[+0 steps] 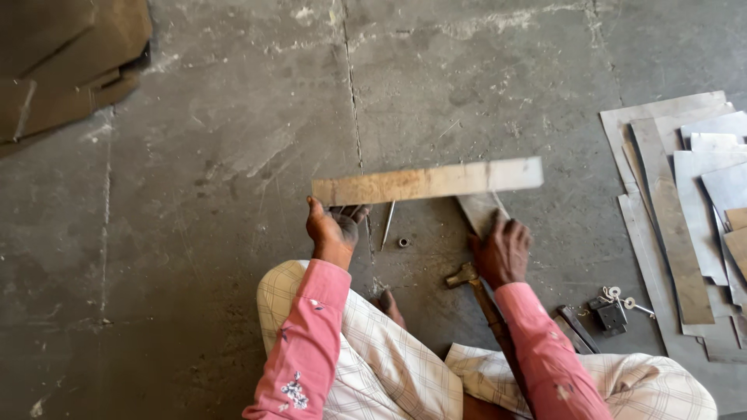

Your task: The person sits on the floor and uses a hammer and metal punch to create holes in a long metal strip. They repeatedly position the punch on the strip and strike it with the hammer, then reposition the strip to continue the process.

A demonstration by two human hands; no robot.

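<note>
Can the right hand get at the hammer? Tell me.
Probably yes: the hammer lies on the floor right beside the right hand, nothing between them, though that hand now rests on a metal strip.

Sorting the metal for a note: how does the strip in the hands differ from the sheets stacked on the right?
The long strip is narrow and rust-stained tan; the stacked sheets are wider and mostly grey. The strip is held off the floor by the left hand, with the right hand below it; the sheets lie overlapping on the concrete floor. Both look like flat cut metal.
</note>
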